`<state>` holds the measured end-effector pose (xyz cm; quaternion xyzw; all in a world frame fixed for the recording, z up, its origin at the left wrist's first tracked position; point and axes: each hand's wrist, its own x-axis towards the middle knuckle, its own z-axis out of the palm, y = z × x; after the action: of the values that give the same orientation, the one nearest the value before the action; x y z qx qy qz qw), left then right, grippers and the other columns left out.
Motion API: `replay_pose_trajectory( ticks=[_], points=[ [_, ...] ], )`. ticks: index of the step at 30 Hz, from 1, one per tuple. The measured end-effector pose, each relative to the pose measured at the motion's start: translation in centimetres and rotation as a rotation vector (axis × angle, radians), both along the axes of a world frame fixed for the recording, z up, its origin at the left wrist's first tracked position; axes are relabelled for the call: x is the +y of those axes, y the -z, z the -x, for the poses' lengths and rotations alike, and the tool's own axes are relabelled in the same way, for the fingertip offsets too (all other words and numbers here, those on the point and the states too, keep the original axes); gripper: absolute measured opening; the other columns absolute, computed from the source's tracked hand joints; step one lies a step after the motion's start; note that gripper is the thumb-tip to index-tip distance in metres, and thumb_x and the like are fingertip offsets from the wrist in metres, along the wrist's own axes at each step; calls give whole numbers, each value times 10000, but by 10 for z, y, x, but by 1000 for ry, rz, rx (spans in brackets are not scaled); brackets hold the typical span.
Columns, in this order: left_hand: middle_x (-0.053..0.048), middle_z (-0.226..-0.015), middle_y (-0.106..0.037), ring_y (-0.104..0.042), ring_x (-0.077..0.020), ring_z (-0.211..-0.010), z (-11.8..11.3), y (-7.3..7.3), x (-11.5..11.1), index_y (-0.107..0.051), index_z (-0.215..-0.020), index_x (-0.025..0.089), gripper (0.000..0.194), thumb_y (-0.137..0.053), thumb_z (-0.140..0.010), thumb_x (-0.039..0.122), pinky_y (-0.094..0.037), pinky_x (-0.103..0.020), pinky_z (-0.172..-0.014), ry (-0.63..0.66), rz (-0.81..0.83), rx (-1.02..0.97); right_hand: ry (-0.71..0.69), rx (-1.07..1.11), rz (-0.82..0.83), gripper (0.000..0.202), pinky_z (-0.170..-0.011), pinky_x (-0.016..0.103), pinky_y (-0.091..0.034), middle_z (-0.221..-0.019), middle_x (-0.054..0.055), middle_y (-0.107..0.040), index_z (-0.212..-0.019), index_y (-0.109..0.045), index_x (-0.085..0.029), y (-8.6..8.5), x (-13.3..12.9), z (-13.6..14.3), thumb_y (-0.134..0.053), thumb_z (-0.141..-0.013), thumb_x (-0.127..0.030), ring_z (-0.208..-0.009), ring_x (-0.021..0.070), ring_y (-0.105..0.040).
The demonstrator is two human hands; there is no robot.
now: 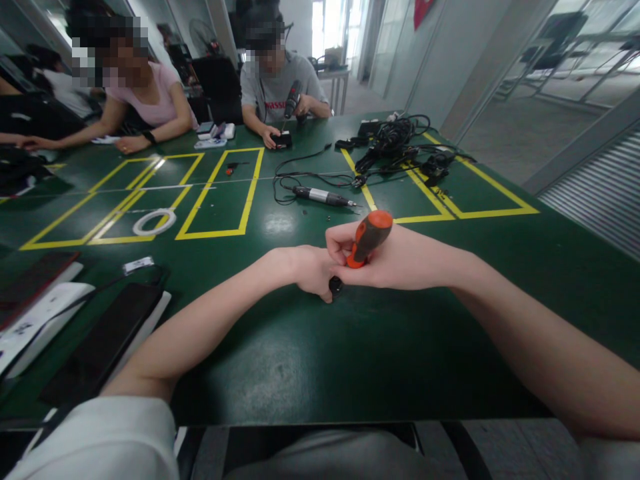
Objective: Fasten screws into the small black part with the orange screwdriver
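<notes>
My right hand [385, 257] is closed around a screwdriver with an orange and dark grey handle [371, 237]. The handle leans up and to the right, while its shaft and tip are hidden by my hands. Pressed close beside it, my left hand [314, 268] has its fingers closed on a small black part [335, 287] at the table surface. Only a dark rounded edge of that part shows below my fingers, so its kind is unclear.
Beyond my hands lies a corded electric screwdriver [323, 196]. Tangled black cables [395, 143] sit at the back right. A white tape ring [155, 222] and black-topped devices [107, 333] are to the left. Across the green table [280, 360], a co-worker [280, 87] holds a power tool.
</notes>
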<state>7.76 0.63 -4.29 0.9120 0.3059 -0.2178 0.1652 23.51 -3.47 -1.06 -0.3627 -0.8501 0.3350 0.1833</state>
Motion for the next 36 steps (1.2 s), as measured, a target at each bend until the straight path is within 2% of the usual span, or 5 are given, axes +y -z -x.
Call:
replay_pose_trajectory(
  ticks=[10,16,22,29,36],
  points=[
    [-55,-1111,-759,-688,-256,-1061,6,-9,2,-727,-1079,180,418,-894,-725,329,-522,-299,-903,36,-35,-87,-38,-9,48,211,-594,254,-337,-675,-68,-453,-747,-461,-217,-1,0,-2,-638,-723,-105,-622,116,-414],
    [2,-922,-750,-681,-161,-835,14,-11,13,-719,-905,158,193,-840,-795,262,-509,-242,-787,65,106,-235,-25,52,56,191,-624,260,-359,-656,-66,-454,-728,-457,-218,2,1,-1,-630,-770,-149,-628,121,-418],
    [-25,-926,-750,-676,-188,-858,8,-8,10,-744,-927,141,196,-845,-772,204,-513,-264,-792,24,25,-211,-24,6,55,163,-627,266,-365,-707,-50,-527,-766,-497,-213,-2,0,0,-624,-717,-123,-644,128,-454],
    [-11,-907,-744,-676,-176,-854,7,-6,12,-726,-907,136,186,-835,-758,158,-520,-256,-815,22,94,-244,-14,44,67,249,-590,252,-347,-640,-78,-423,-710,-403,-224,3,2,-1,-629,-723,-120,-611,112,-394],
    [-13,-909,-741,-689,-181,-853,7,-7,12,-716,-920,129,223,-837,-739,175,-537,-268,-808,-62,162,-247,4,13,54,193,-599,253,-357,-691,-57,-510,-761,-487,-210,-4,0,0,-641,-719,-101,-638,121,-452]
  ],
)
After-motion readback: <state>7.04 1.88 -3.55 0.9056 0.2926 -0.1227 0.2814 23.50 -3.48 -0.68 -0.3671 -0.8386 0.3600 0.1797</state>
